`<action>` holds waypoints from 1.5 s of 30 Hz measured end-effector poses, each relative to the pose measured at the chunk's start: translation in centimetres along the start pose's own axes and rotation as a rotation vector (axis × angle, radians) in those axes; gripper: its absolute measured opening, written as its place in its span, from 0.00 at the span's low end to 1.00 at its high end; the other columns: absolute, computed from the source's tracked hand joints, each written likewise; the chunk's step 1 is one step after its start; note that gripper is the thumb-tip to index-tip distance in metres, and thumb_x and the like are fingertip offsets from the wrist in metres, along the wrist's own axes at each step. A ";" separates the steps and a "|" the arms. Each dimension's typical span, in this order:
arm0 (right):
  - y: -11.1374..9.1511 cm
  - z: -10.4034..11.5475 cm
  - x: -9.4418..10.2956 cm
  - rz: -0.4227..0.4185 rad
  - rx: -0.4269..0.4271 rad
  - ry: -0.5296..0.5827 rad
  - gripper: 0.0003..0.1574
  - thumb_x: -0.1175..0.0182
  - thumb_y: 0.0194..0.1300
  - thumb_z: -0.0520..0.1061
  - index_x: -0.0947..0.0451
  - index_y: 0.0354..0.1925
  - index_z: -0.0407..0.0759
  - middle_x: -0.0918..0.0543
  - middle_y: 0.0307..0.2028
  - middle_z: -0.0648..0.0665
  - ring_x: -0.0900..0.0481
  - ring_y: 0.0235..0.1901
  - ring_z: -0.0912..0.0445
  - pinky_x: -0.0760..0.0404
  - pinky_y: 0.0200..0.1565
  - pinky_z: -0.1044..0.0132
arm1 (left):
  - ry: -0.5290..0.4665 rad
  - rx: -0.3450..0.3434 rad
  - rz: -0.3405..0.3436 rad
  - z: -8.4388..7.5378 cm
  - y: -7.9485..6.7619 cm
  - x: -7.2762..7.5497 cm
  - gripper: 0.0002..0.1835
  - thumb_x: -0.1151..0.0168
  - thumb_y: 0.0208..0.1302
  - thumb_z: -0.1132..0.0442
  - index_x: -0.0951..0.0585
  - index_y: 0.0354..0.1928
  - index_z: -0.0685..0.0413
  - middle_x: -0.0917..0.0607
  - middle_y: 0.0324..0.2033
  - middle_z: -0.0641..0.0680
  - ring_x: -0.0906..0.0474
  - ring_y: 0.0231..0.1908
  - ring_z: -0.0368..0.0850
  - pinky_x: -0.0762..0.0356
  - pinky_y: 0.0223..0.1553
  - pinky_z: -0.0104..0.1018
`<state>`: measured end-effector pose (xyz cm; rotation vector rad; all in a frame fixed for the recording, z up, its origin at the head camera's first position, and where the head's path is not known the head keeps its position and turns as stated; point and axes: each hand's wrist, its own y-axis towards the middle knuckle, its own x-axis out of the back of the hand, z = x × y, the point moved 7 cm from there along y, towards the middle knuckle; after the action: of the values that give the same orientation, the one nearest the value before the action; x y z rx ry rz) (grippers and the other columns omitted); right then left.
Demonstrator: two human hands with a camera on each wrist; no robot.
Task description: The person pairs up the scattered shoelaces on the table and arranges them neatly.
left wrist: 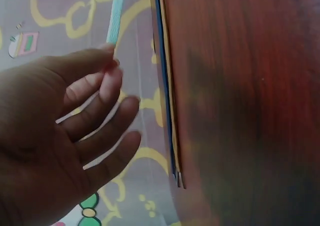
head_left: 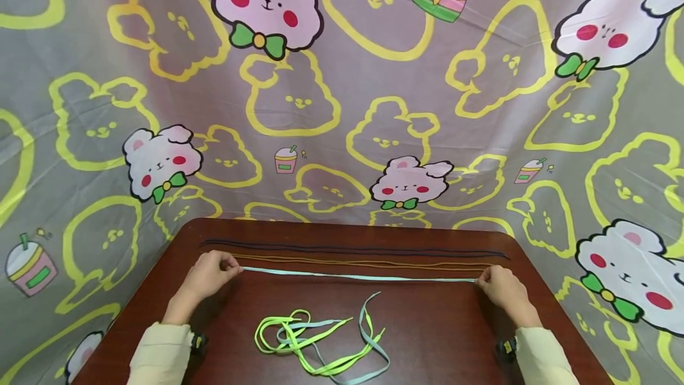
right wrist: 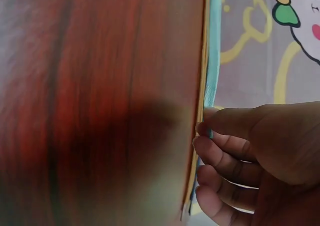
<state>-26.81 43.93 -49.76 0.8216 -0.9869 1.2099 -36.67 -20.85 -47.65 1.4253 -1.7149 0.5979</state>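
Note:
A light-blue shoelace is stretched sideways between both hands. My left hand pinches one end between thumb and forefinger; in the left wrist view the lace runs up from the fingertips while the other fingers spread loosely. At the opposite end my right hand pinches the lace, its short tip showing past the thumb in the right wrist view. Just behind the stretched lace lies a brown shoelace, laid straight across the table. Farther back, a dark-blue shoelace lies parallel to it.
Nearer the front, a loose tangle of yellow-green shoelace and pale-blue shoelace lies on the dark red-brown wooden table. A grey cloth with cartoon rabbits hangs around the table's back and sides.

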 end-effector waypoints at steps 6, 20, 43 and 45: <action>1.4 -0.6 -1.0 -0.015 0.003 -0.003 0.14 0.37 0.67 0.42 0.25 0.24 0.45 0.24 0.22 0.48 0.28 0.22 0.54 0.32 0.23 0.60 | 0.003 0.044 0.012 0.9 1.6 -1.1 0.05 0.34 0.67 0.64 0.14 0.35 0.57 0.16 0.27 0.51 0.25 0.26 0.43 0.29 0.28 0.40; 2.1 -1.2 -1.5 -0.009 -0.050 0.040 0.08 0.36 0.68 0.44 0.18 0.31 0.44 0.17 0.27 0.46 0.23 0.25 0.53 0.27 0.26 0.56 | -0.089 0.117 0.031 2.7 1.7 -2.3 0.03 0.32 0.64 0.66 0.12 0.33 0.57 0.14 0.29 0.51 0.21 0.33 0.46 0.25 0.42 0.50; 2.1 -1.7 -1.3 0.003 0.013 0.060 0.04 0.37 0.67 0.37 0.22 0.34 0.38 0.21 0.27 0.45 0.26 0.26 0.52 0.28 0.29 0.57 | -0.133 0.153 -0.035 3.5 1.9 -3.5 0.04 0.31 0.64 0.68 0.10 0.36 0.59 0.12 0.39 0.62 0.18 0.43 0.62 0.22 0.46 0.57; 1.8 -1.3 -1.1 0.020 0.003 0.046 0.03 0.36 0.67 0.37 0.21 0.36 0.37 0.20 0.29 0.43 0.24 0.28 0.51 0.26 0.30 0.55 | -0.132 0.159 -0.013 3.4 2.0 -3.6 0.05 0.32 0.64 0.67 0.11 0.39 0.61 0.12 0.39 0.62 0.18 0.43 0.62 0.22 0.45 0.57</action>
<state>-28.40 45.06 -51.30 0.7846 -0.9582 1.2417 -39.39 -20.99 -52.23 1.6176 -1.7924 0.6585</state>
